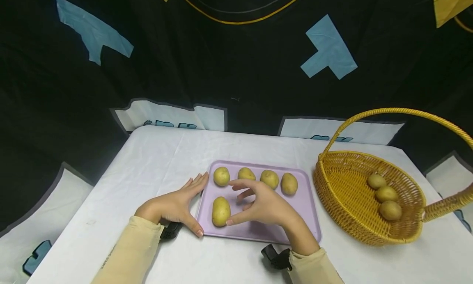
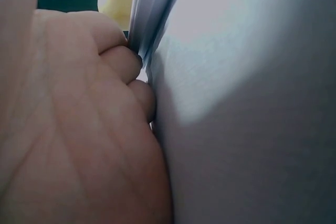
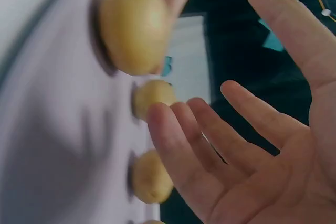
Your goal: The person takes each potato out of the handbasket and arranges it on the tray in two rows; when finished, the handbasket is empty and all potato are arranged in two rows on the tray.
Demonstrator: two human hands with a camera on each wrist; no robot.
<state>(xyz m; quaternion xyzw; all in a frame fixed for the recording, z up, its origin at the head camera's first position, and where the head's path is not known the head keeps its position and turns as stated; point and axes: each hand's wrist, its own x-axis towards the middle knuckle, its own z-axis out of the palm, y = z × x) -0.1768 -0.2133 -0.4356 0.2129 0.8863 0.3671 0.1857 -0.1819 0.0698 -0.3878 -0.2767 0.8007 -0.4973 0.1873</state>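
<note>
Several potatoes lie on a lilac tray [image 1: 255,233]: a row along the far side and one potato [image 1: 221,211] alone at the near left. My left hand [image 1: 179,204] rests against the tray's left edge with its fingers spread; in the left wrist view its fingers touch the rim by the white cloth. Over the tray my right hand [image 1: 266,204] is spread, thumb and fingers apart around the right side of the near potato. The right wrist view shows a gap between this hand [image 3: 252,156] and the potato [image 3: 134,27], and nothing is held.
A yellow wicker basket [image 1: 332,210] with a tall arched handle stands right of the tray. Three potatoes [image 1: 390,210] lie in its right side. White cloth [image 1: 162,152] covers the table, and a black curtain [image 1: 221,70] with blue shapes hangs behind.
</note>
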